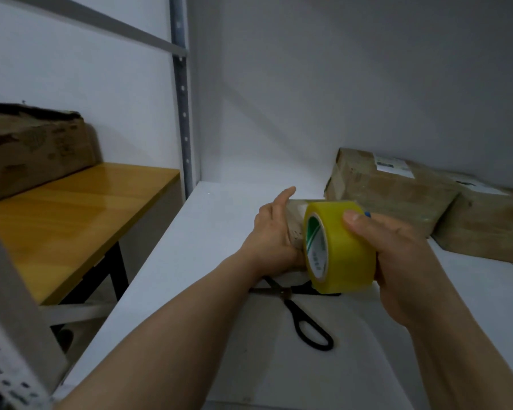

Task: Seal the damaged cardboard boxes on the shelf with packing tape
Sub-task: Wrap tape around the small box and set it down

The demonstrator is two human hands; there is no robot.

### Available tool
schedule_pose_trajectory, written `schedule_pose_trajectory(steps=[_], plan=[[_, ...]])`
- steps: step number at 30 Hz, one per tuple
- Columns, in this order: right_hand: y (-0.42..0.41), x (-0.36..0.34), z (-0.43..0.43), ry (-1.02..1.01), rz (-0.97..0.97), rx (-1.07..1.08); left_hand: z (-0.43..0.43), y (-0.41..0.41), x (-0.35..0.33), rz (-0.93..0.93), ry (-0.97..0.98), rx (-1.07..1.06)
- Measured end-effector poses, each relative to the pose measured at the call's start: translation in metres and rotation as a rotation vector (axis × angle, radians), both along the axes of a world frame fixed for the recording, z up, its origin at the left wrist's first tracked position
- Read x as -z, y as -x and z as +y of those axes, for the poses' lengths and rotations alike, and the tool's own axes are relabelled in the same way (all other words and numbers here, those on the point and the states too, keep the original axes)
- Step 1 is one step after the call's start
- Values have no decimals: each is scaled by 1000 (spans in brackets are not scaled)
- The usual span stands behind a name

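The tape roll (342,247), a glossy yellow ring with a green-and-white core, is above the white shelf (205,261), clamped in the right grip (403,261). Touching its left side is a small cardboard box (295,216), clasped by the left grip (274,232). Black-handled scissors (305,318) lie beneath the roll. Two worn brown boxes (388,190) sit behind it on the right. A wooden table (71,214) bearing a crushed box (33,149) stands well to its left.

The left hand (274,235) and right hand (397,261) are bare, forearms likewise.
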State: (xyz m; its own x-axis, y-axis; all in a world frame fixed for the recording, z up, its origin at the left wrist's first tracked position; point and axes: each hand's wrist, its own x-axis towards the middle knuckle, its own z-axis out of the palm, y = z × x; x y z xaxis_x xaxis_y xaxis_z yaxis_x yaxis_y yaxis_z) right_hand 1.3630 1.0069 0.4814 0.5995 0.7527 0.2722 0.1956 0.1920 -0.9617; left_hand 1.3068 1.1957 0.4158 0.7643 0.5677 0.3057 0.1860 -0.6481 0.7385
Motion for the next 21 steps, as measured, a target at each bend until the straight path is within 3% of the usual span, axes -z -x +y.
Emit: schedule_pose_trajectory(steps=[14, 21], plan=[[-1, 14, -13, 198, 172, -67, 0, 5, -2, 37, -59, 32], [-4, 18, -19, 172, 222, -109, 11, 12, -8, 209, -90, 172]])
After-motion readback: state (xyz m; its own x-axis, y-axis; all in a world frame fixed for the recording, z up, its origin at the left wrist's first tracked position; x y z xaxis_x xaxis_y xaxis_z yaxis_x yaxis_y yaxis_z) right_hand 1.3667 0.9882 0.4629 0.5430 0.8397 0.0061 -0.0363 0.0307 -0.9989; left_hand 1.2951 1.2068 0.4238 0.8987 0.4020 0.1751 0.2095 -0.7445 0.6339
